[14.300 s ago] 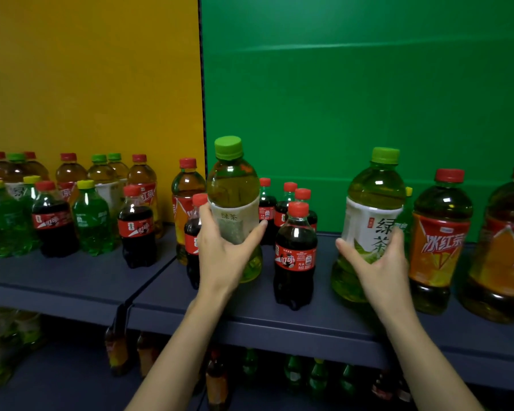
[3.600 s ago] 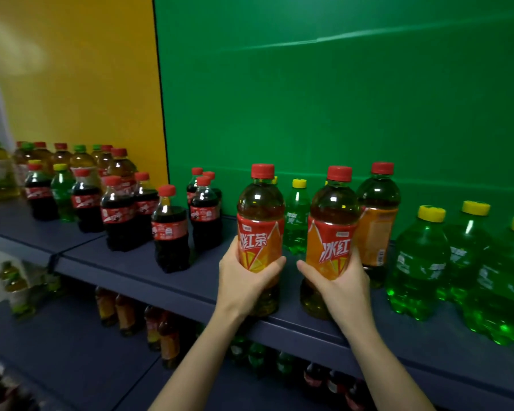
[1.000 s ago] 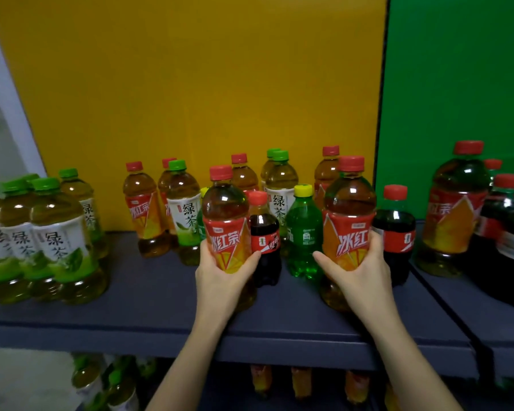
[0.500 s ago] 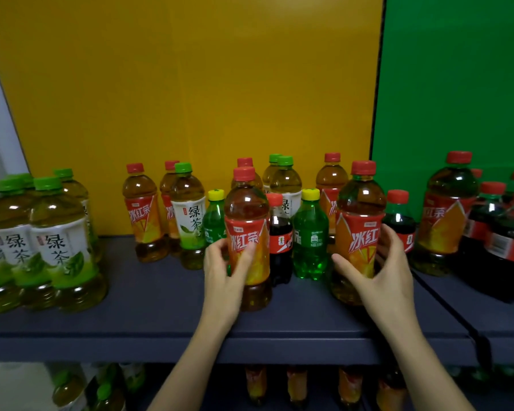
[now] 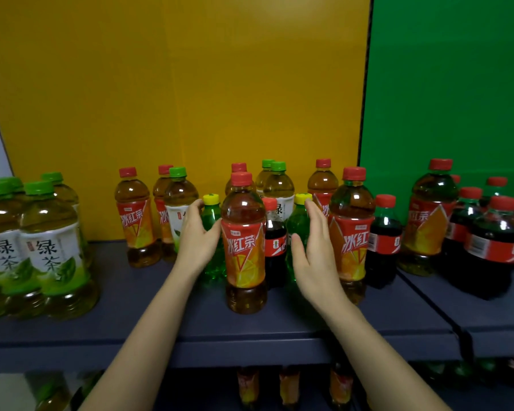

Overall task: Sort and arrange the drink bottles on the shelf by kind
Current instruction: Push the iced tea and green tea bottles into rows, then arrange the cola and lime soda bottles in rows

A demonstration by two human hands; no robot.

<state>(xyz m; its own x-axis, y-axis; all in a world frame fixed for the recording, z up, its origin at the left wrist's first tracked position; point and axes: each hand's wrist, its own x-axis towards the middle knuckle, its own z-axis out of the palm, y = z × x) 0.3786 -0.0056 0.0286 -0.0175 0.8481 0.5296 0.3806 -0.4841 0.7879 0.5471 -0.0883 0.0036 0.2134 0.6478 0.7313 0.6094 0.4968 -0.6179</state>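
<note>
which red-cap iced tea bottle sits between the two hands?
The front-most iced tea bottle, standing nearest the shelf edge between the left hand and right hand; the others stand further back or aside.

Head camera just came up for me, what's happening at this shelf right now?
A person is sorting bottles on the dark shelf. Both hands are open: the left hand and right hand flank an upright iced black tea bottle standing near the front, neither clearly gripping it. Another iced black tea bottle stands just right of the right hand. Behind, cola, green soda and green tea bottles are mixed; green tea bottles are grouped at left.
</note>
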